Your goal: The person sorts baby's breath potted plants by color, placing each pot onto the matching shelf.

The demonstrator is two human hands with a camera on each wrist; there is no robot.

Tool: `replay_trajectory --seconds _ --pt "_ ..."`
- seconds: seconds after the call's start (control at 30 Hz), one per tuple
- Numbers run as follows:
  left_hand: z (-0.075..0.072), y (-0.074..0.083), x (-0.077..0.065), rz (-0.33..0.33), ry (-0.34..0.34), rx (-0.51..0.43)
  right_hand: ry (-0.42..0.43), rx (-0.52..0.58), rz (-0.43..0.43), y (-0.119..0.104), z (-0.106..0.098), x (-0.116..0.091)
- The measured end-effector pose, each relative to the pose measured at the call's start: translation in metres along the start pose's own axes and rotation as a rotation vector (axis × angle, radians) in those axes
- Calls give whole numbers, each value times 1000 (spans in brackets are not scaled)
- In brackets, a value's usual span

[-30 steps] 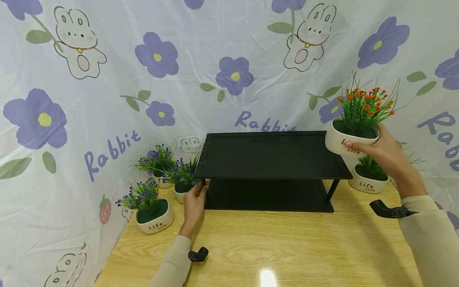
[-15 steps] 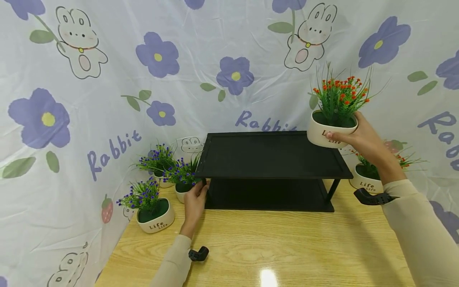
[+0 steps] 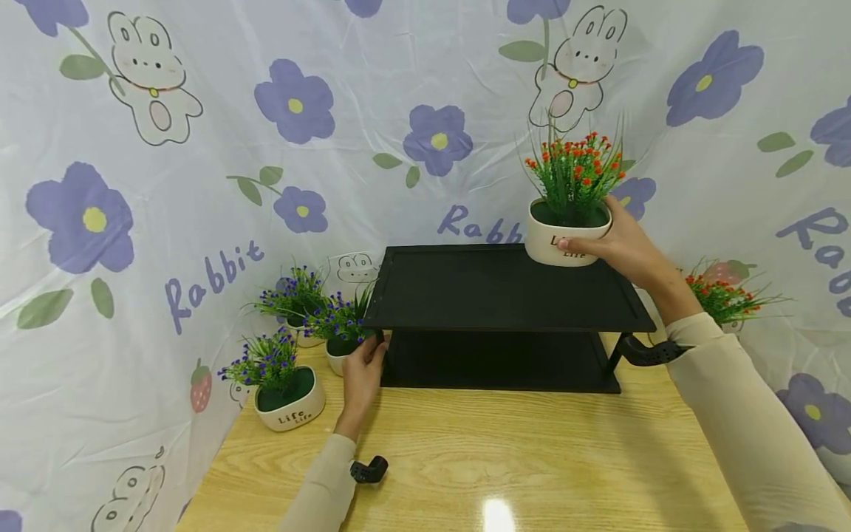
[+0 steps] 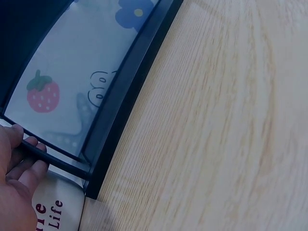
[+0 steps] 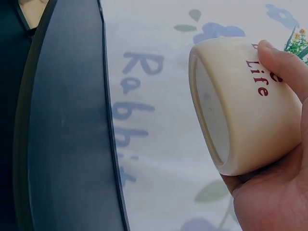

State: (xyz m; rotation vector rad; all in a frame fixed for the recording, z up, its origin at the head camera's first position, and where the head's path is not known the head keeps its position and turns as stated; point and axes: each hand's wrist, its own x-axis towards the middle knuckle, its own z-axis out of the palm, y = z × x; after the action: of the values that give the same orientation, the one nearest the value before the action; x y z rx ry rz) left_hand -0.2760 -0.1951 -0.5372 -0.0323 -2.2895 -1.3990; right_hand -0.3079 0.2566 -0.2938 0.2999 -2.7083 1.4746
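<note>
My right hand (image 3: 628,247) grips a white oval pot of artificial orange-red flowers (image 3: 565,236), thumb across its "Life" lettering. The pot is upright above the right back part of a black two-tier shelf (image 3: 465,288). In the right wrist view the pot's underside (image 5: 211,110) shows, apart from the shelf top. My left hand (image 3: 361,377) is at the shelf's left front corner, its fingers around a thin black post (image 4: 57,163). Just left of that hand stands a white pot with purple flowers (image 3: 335,362).
Two more purple-flowered pots stand at the left, one in front (image 3: 289,410) and one behind (image 3: 292,299). Behind my right forearm shows another orange-red flowered plant (image 3: 725,299). A printed cloth (image 3: 372,96) hangs behind the wooden table (image 3: 499,451).
My right hand has carried the orange-red flower pot leftward from the shelf's right end to over its top. The left hand has stayed at the post.
</note>
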Motion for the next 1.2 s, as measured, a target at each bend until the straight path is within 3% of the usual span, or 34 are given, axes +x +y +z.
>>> replay_trajectory --seconds 0.43,0.73,0.97,1.2 --pt "0 0 -1 -6 3 7 -59 59 -59 -30 50 25" --pt "-2 1 0 1 -2 3 -95 89 -50 -40 86 45" --pt "-2 -1 1 37 1 10 -129 139 -77 -49 109 55" --pt "-3 -3 0 30 -33 -15 -159 104 -92 -57 129 64"
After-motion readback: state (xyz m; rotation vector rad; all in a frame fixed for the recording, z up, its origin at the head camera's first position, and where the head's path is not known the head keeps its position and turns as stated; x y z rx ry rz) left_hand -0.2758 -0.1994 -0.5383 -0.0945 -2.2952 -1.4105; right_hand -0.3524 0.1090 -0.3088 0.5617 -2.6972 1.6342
